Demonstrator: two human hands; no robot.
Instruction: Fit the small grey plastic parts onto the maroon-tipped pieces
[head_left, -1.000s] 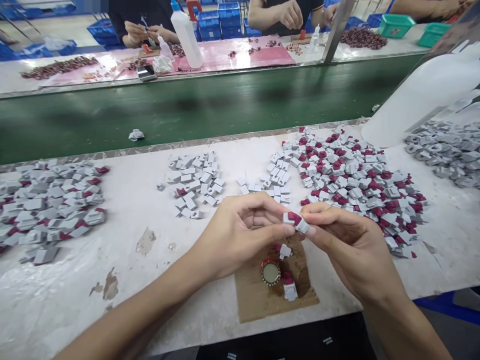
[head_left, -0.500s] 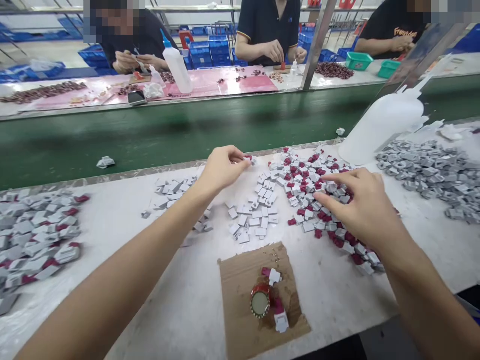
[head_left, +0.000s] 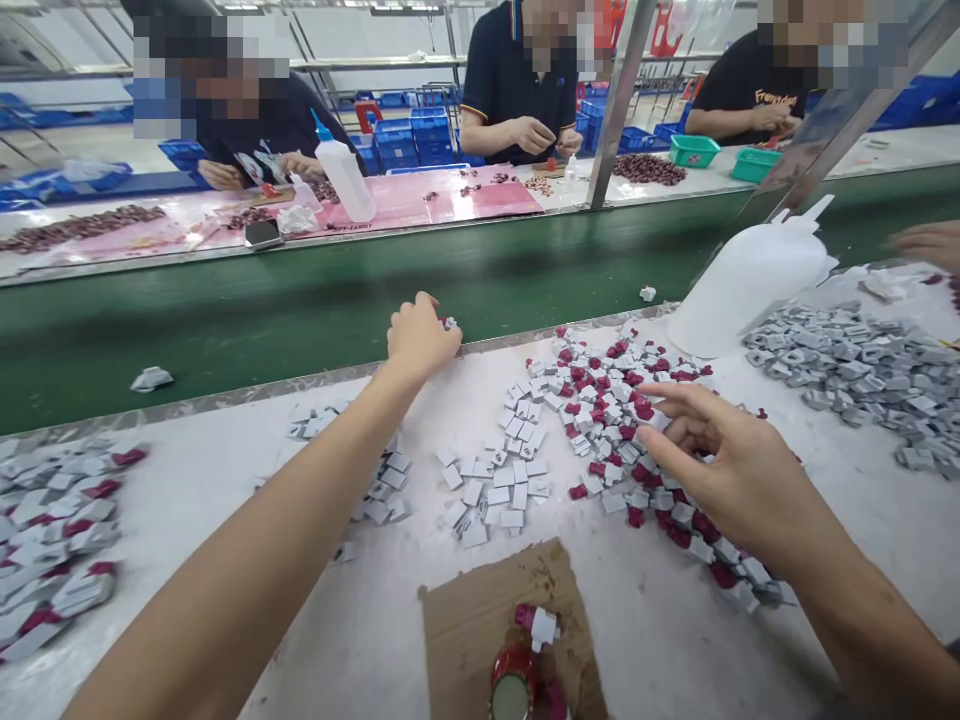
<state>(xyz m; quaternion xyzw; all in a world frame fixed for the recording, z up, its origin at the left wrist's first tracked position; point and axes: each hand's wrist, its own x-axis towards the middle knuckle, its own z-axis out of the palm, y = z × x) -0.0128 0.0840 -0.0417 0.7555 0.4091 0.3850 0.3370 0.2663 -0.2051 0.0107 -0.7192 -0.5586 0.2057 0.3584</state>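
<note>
My left hand (head_left: 424,338) is over the near edge of the green belt, its fingers closed around a small grey and maroon piece (head_left: 448,323). My right hand (head_left: 712,435) hangs over a pile of grey and maroon pieces (head_left: 600,400), thumb and fingers apart, with nothing visibly held. Between the hands lie loose grey pieces (head_left: 499,495). On a brown cardboard sheet (head_left: 465,620) near me sit a red jar-like container (head_left: 512,680) and two grey and maroon pieces, one (head_left: 538,625) beside its top.
A green belt (head_left: 315,320) runs across, carrying white-grey pieces. More piles (head_left: 60,530) lie left and right (head_left: 862,370). A large white bottle (head_left: 750,280) stands at the back right beside a metal post. Several people work opposite; another person's hand (head_left: 930,245) shows at right.
My left hand has moved left and outward to the belt edge with the piece. My right hand stays over the pile. The view has shifted, and another person's hand has appeared at right.
</note>
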